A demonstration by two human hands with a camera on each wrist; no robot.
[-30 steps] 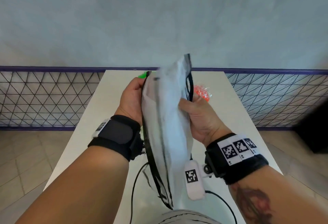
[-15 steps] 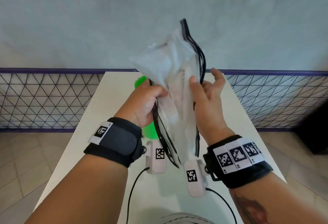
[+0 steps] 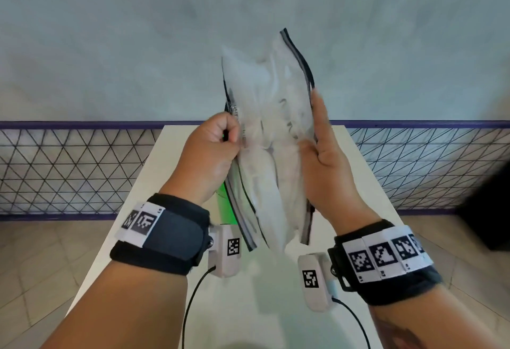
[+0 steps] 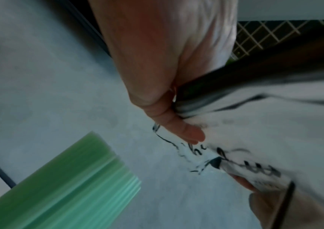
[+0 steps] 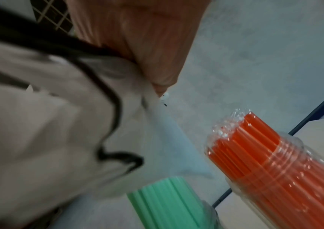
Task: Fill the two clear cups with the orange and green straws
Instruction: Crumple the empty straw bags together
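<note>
A crumpled translucent white bag (image 3: 270,138) with black edging is held upright in the air over the table. My left hand (image 3: 220,138) grips its left edge in a closed fist. My right hand (image 3: 317,144) pinches the right edge, index finger pointing straight up along it. In the right wrist view, orange straws (image 5: 270,167) in a clear wrapper stand in a clear cup (image 5: 313,190), and green straws (image 5: 166,201) stand beside them. A sliver of the green straws (image 3: 223,205) shows behind the bag in the head view, which hides the orange ones.
The white table (image 3: 276,307) runs away from me to a grey wall. Black mesh fencing (image 3: 69,172) with a purple rail flanks it on both sides. Cables from the wrist cameras trail over the near tabletop. A dark object (image 3: 485,210) stands on the floor at right.
The bag has been lifted from chest height to above the table's far edge. Both hands rose with it, and my right index finger has straightened along its edge.
</note>
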